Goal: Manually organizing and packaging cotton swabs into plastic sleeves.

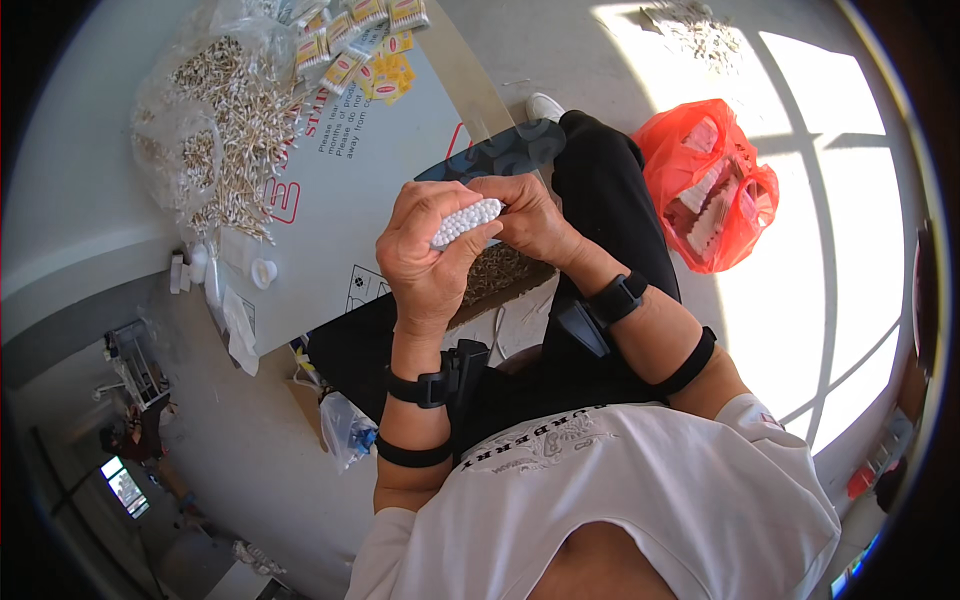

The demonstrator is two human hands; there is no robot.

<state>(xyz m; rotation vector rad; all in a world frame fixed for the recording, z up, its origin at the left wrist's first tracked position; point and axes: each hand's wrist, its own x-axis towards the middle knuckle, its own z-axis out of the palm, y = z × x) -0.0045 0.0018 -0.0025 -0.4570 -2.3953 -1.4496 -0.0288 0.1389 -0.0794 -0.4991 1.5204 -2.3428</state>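
A tight bundle of cotton swabs (466, 222) is held up in front of me, its white tips packed together and facing up toward me. My left hand (413, 232) wraps round it, the thumb along the near side and the fingers over the far side. At the bundle's right end, my right hand (537, 214) is closed, thumb and fingertips pinching its edge. The sticks below the tips are hidden by my hands. Under my hands is a shallow cardboard box (500, 272) with loose swabs in it.
On the pale board tabletop (345, 220), loose swabs (235, 125) spill from a clear plastic bag (160, 115). Beyond them lie several filled packets (345, 40) and yellow labels (388, 78). A red plastic bag (705, 185) with packs inside stands on the floor to the right.
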